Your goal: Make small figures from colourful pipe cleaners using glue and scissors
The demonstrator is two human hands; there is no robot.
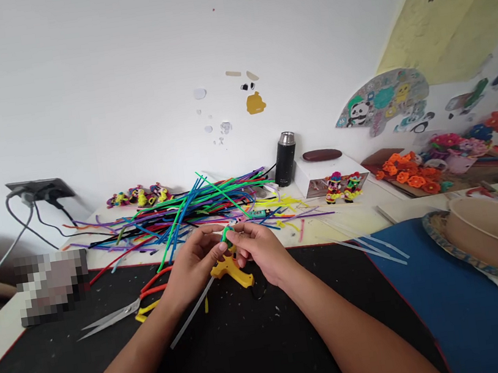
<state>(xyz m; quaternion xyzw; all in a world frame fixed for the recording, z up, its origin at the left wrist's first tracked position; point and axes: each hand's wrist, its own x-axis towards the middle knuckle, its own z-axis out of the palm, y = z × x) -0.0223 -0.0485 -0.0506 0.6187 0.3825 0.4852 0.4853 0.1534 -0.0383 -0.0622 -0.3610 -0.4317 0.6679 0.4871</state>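
My left hand [193, 261] and my right hand [261, 248] meet above the black mat [235, 349], fingers pinched together on a small green pipe-cleaner piece [227, 235]. A yellow glue gun [233, 270] lies on the mat just under my hands, with a clear glue stick [190, 314] trailing toward me. Behind my hands a big pile of coloured pipe cleaners [188, 213] is spread over the white table.
Scissors with red handles [118, 313] lie left on the mat. A black flask [284, 158], a white box [328, 175], small pipe-cleaner figures [342, 187] and orange flowers [407, 175] stand at the back right. A round woven tray [492, 235] rests on the blue mat [471, 316].
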